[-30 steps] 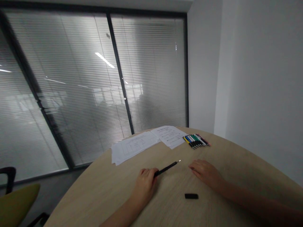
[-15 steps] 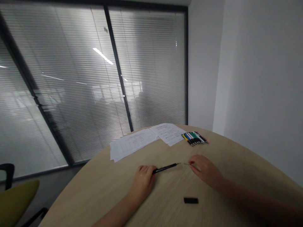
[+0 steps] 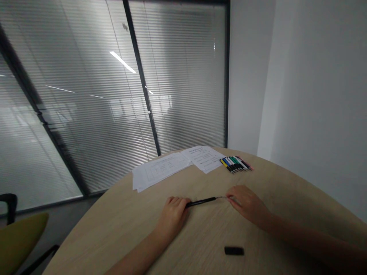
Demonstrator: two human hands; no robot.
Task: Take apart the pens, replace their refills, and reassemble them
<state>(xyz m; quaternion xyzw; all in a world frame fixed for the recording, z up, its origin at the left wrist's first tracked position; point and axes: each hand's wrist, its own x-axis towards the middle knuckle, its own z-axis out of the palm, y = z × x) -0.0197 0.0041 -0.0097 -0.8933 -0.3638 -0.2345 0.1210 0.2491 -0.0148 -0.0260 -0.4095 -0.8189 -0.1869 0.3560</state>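
My left hand (image 3: 175, 214) is closed around the rear part of a black pen (image 3: 202, 202), which points to the right with a thin, light tip sticking out. Facing that tip, my right hand (image 3: 245, 200) pinches a small, thin, pale piece (image 3: 223, 197) between thumb and fingers. Piece and tip lie in line and seem to meet, though I cannot tell how far one covers the other. Most of the piece is hidden by my fingers. Nearer to me on the table lies a short black block-like object (image 3: 234, 251).
Several coloured pens (image 3: 236, 164) lie side by side at the back right of the round wooden table (image 3: 114, 233). Printed sheets (image 3: 160, 170) are spread at the far edge. A green chair (image 3: 23, 236) stands at the left, and a glass partition with blinds (image 3: 186, 76) rises behind.
The pale piece in my right hand has closed the small gap to the pen's tip. My left hand keeps its hold on the pen. The view has tilted slightly.
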